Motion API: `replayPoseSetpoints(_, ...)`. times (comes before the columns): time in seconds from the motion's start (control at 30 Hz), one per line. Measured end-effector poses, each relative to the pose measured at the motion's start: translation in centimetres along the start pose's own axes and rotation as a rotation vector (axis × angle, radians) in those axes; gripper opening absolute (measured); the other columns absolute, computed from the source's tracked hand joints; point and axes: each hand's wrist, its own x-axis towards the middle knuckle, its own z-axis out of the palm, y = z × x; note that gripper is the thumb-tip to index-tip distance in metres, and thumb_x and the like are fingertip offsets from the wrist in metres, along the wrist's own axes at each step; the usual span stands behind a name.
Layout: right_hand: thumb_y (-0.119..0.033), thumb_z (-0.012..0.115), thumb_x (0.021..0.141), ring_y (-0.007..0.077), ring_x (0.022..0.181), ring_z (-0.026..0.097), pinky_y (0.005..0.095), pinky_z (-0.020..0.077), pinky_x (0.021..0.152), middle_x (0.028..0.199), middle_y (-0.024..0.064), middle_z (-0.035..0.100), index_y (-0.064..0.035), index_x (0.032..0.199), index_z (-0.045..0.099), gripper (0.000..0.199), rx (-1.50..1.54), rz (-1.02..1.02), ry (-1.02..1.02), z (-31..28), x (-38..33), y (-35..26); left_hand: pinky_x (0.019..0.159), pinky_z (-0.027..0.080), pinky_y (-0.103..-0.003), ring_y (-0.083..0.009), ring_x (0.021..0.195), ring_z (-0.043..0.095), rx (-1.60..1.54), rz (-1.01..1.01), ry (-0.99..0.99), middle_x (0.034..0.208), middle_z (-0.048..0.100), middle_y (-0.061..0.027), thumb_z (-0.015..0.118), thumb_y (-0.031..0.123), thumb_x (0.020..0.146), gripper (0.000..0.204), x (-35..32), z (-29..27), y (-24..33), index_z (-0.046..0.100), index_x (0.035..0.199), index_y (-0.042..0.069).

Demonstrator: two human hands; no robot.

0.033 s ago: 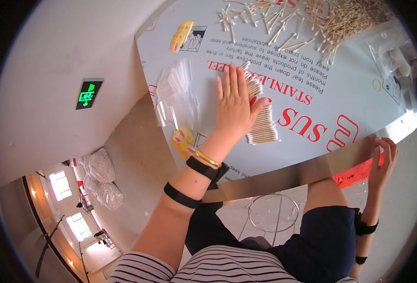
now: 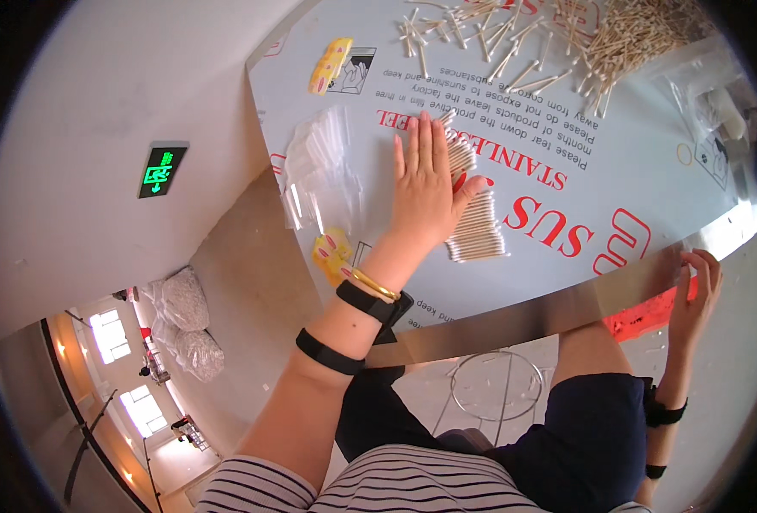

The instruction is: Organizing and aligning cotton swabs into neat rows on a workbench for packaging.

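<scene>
My left hand [image 2: 426, 192] lies flat, palm down, with its fingers stretched out on the table. Beneath its palm and along its thumb side runs a row of cotton swabs [image 2: 481, 235] laid side by side; the hand covers part of the row. At the table's right front edge is my right hand [image 2: 701, 286], its fingers loosely extended with the tips at the metal rim. Nothing shows in that hand. Left of my left hand lie clear plastic sleeves [image 2: 323, 167]. A yellow rabbit-patterned piece [image 2: 333, 255] sits near my left wrist.
A big heap of loose cotton swabs [image 2: 644, 43] covers the far right of the film-covered table [image 2: 550, 282]. Beside it is a clear plastic bag [image 2: 712, 90]. Another yellow piece [image 2: 331, 66] lies far left. Below the edge are a red item [image 2: 648, 318] and a round stool frame [image 2: 496, 385].
My left wrist and forearm have shifted very slightly; the hand still lies flat over the swabs. My right hand has not visibly moved.
</scene>
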Motion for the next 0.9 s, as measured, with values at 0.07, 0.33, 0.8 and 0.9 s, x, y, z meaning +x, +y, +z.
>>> replayPoseSetpoints(0.07, -0.006, 0.062, 0.096, 0.0320, 0.117, 0.058, 0.0423, 0.0452, 0.103, 0.121, 0.0130, 0.064, -0.0039, 0.110, 0.068, 0.015, 0.004, -0.005, 0.007, 0.2, 0.1, 0.0, 0.127, 0.005, -0.055, -0.0405, 0.158, 0.010, -0.047, 0.064, -0.040, 0.169, 0.013, -0.0287, 0.040, 0.068, 0.101, 0.101, 0.0, -0.2, -0.8, 0.015, 0.160, -0.011)
replayPoseSetpoints(0.33, -0.006, 0.061, 0.098, 0.0313, 0.117, 0.059, 0.0422, 0.0465, 0.102, 0.122, 0.0133, 0.064, -0.0034, 0.110, 0.068, 0.014, -0.010, -0.003, 0.027, 0.1, 0.1, 0.2, 0.126, 0.003, -0.058, -0.0389, 0.159, 0.010, -0.100, 0.057, -0.037, 0.169, 0.014, -0.0275, 0.039, 0.069, 0.101, 0.101, -0.6, -1.8, -1.3, 0.015, 0.161, -0.008)
replayPoseSetpoints(0.8, -0.008, 0.061, 0.099, 0.0303, 0.120, 0.057, 0.0420, 0.0456, 0.105, 0.123, 0.0125, 0.063, -0.0046, 0.110, 0.069, 0.014, -0.026, 0.020, -0.014, 0.1, 0.2, -0.4, 0.126, 0.000, -0.060, -0.0374, 0.159, 0.010, 0.018, 0.041, -0.077, 0.170, 0.014, -0.0254, 0.037, 0.069, 0.101, 0.101, -1.8, -2.2, 0.1, 0.012, 0.162, -0.008)
replayPoseSetpoints(0.9, -0.009, 0.061, 0.099, 0.0303, 0.120, 0.058, 0.0420, 0.0457, 0.104, 0.122, 0.0126, 0.063, -0.0046, 0.110, 0.069, 0.014, -0.026, 0.005, -0.009, 0.1, 0.4, -0.4, 0.126, 0.004, -0.059, -0.0342, 0.159, 0.015, 0.053, 0.062, -0.039, 0.169, 0.021, -0.0223, 0.039, 0.072, 0.099, 0.103, -1.4, -1.5, -0.6, 0.019, 0.160, -0.008)
